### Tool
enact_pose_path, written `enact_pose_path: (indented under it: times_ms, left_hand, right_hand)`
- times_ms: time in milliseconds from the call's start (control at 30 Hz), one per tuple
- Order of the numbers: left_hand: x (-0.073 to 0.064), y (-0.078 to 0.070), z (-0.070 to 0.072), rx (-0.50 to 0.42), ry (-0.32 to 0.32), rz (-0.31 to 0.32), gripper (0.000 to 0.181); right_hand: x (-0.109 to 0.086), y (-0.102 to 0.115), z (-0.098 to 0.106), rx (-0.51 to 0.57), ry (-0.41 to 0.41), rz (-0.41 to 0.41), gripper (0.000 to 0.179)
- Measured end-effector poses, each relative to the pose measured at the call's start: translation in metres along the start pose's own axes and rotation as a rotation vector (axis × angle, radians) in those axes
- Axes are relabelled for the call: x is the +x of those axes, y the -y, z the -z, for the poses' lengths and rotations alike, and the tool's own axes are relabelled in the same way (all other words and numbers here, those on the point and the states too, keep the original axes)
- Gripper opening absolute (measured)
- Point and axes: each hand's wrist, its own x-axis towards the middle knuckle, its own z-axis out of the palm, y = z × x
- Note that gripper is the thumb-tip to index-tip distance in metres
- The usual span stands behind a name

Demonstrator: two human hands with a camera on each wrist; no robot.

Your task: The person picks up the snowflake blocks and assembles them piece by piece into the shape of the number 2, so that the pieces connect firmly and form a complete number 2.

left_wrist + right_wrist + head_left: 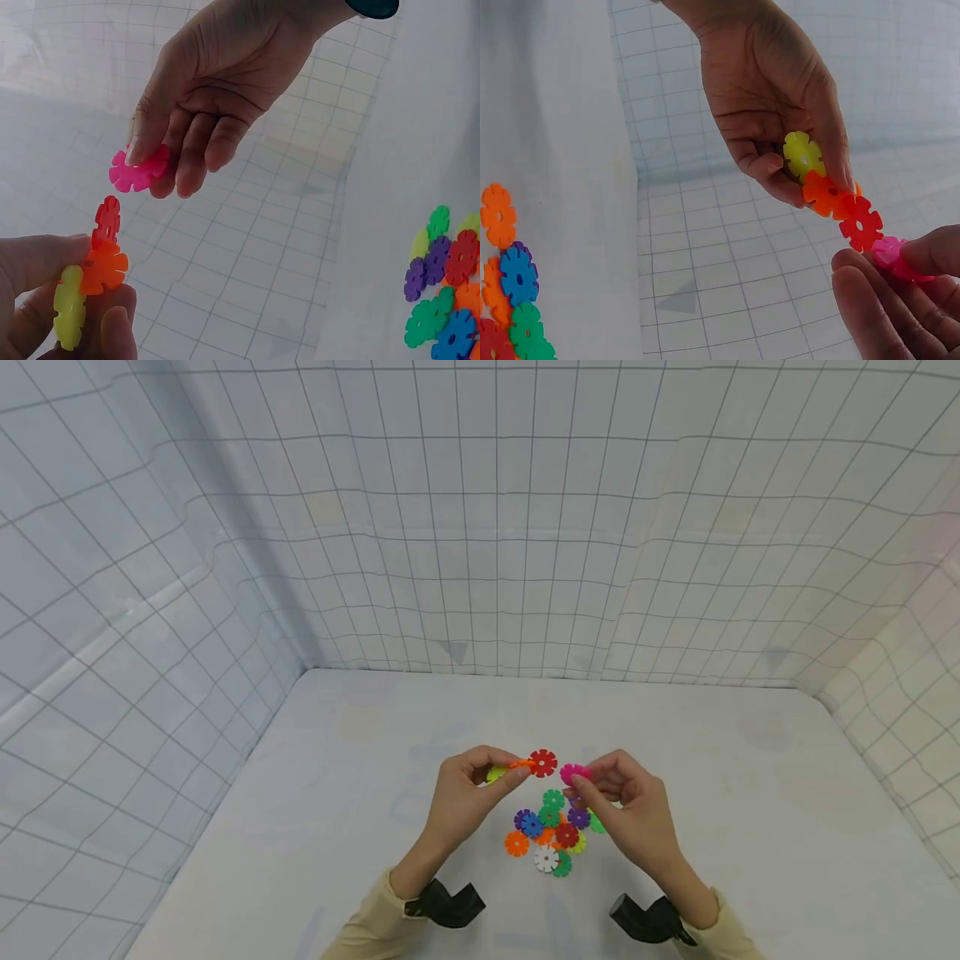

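My left hand pinches an orange snowflake disc between thumb and fingers. A yellow disc and a red disc are slotted onto it at opposite sides, forming a short chain. My right hand pinches a single pink notched disc by its edge. In the head view, the pink disc is just right of the red one, with a small gap between them. Both hands are raised over a pile of loose discs.
On the white table lies the pile of notched discs, among them a white disc, a blue disc, an orange disc and several green and purple ones. White grid-patterned sheets surround the table at the back and sides.
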Motion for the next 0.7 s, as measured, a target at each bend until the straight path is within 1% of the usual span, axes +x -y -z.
enact_pose_path:
  times_ms: [67,100,167,300,400,433,600,667,700]
  left_hand:
    - [0.000,0.009,-0.001,-0.012,0.002,-0.014,0.007]
    - [0.000,0.014,-0.001,-0.020,0.003,-0.019,0.007]
    - [0.000,0.016,-0.001,-0.030,0.009,-0.026,0.007]
    - [0.000,0.017,-0.001,-0.052,0.022,-0.040,0.007]
    - [0.000,0.017,-0.001,-0.064,0.032,-0.051,0.007]
    - [0.000,0.016,-0.001,-0.068,0.034,-0.055,0.007]
    - [-0.001,0.014,-0.002,-0.080,0.020,-0.064,0.008]
    - [-0.001,0.013,-0.002,-0.081,0.015,-0.063,0.008]
    - [-0.001,0.014,-0.002,-0.079,0.015,-0.063,0.008]
  right_hand:
    - [0.000,0.001,-0.001,-0.046,-0.010,0.059,0.021]
    - [0.000,-0.001,-0.002,-0.050,-0.015,0.081,0.023]
    - [-0.002,-0.007,-0.001,-0.053,-0.026,0.109,0.025]
    - [-0.005,-0.018,0.000,-0.035,-0.040,0.112,0.025]
    - [-0.006,-0.022,0.000,-0.032,-0.041,0.118,0.024]
    - [-0.006,-0.023,0.000,-0.036,-0.041,0.129,0.024]
    - [-0.005,-0.026,0.000,-0.095,-0.059,0.234,0.032]
    - [-0.004,-0.026,0.000,-0.118,-0.067,0.263,0.034]
    - [-0.004,-0.026,0.000,-0.128,-0.069,0.265,0.035]
